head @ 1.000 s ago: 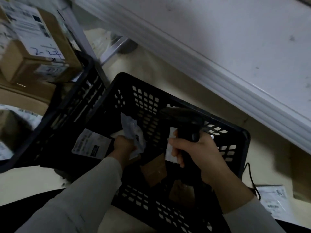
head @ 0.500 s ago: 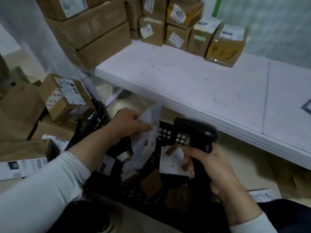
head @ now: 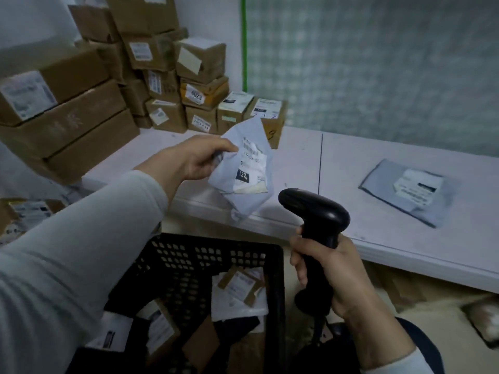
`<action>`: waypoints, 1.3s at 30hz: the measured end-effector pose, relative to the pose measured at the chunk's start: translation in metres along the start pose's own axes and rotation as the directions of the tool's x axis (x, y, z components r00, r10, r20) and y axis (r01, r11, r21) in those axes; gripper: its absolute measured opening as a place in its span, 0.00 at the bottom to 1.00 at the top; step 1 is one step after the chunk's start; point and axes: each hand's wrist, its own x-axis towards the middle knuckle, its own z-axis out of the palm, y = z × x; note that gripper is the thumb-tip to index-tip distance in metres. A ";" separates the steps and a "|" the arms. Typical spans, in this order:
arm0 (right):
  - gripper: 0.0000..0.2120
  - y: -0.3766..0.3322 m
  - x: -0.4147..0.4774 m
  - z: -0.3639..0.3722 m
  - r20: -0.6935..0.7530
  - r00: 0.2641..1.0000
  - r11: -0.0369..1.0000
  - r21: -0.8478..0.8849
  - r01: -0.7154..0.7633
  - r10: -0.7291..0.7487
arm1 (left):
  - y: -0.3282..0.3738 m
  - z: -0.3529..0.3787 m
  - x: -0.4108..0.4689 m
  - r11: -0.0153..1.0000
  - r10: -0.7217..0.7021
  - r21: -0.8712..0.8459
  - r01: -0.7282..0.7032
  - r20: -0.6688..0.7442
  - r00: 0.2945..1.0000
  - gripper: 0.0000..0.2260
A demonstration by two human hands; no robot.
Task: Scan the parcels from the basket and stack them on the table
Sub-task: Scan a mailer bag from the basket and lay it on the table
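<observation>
My left hand pinches a small white poly-bag parcel by its left edge, holding it up over the front edge of the white table with its label facing me. My right hand grips the handle of a black barcode scanner, whose head sits just below and right of the parcel. The black plastic basket stands on the floor below, with several parcels and small boxes inside. A grey poly-bag parcel lies flat on the table at the right.
Stacks of cardboard boxes fill the table's back left corner and the left side. More labelled boxes sit low at the far left. A wall with a patterned panel rises behind the table. A packet lies on the floor at right.
My left hand has lifted the white parcel out of the basket to table height, label toward me. The scanner has come up beside it, and my view has tilted up to the table.
</observation>
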 end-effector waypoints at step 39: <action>0.05 -0.030 0.039 0.040 0.003 1.000 0.996 -0.092 -0.002 0.002 | -0.028 -0.010 0.016 0.876 0.393 0.405 -0.263 -0.281 0.875 0.12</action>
